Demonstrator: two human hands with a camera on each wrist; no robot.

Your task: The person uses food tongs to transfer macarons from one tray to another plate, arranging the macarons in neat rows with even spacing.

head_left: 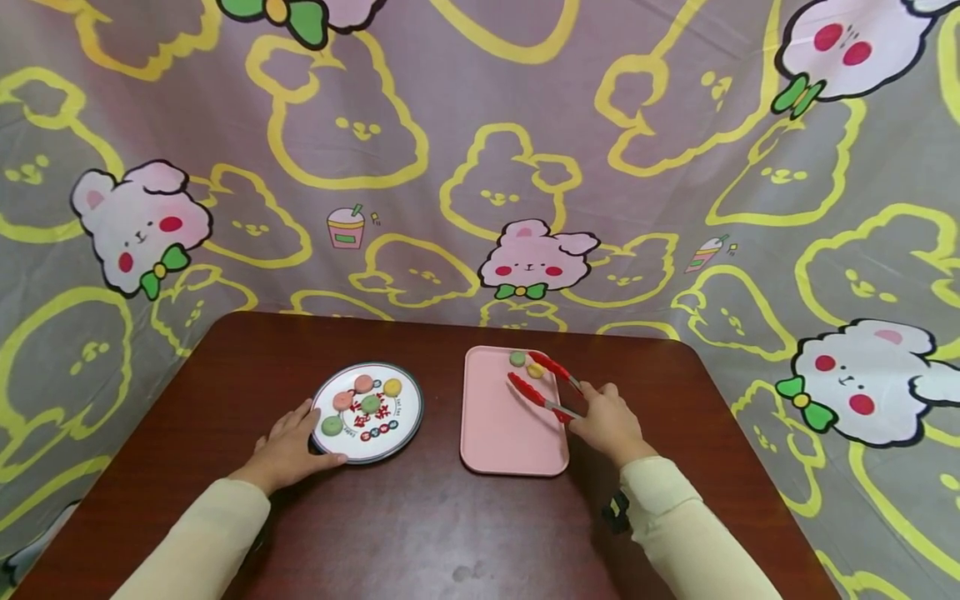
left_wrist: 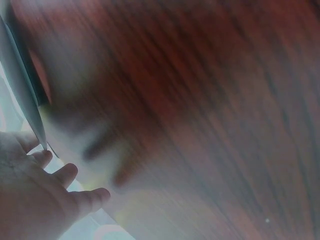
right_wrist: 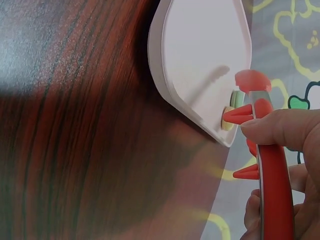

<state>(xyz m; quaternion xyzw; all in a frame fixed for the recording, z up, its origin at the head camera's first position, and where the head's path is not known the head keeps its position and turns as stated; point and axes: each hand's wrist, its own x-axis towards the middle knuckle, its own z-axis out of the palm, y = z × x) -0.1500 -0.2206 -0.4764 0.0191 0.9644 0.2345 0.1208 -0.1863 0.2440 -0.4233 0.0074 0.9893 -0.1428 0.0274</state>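
Observation:
On the left stands a white round plate (head_left: 405,421) with a dark rim, bearing several pink, green and yellow macarons. My left hand (head_left: 288,450) touches its left edge, fingers spread, thumb along the near rim; in the left wrist view the fingers look fairly straight against the plate's edge (left_wrist: 22,80). My right hand (head_left: 611,421) grips red tongs (head_left: 534,392), their arms apart over a pink tray (head_left: 502,433). A yellow macaron (head_left: 535,370) lies near the tong tips at the tray's far right. Beside it sits a green macaron (head_left: 517,358).
Both the plate and the tray rest on a dark brown wooden table (head_left: 442,525), with a stretch of tabletop between them. A patterned cloth curtain (head_left: 420,208) hangs behind the table and along its sides.

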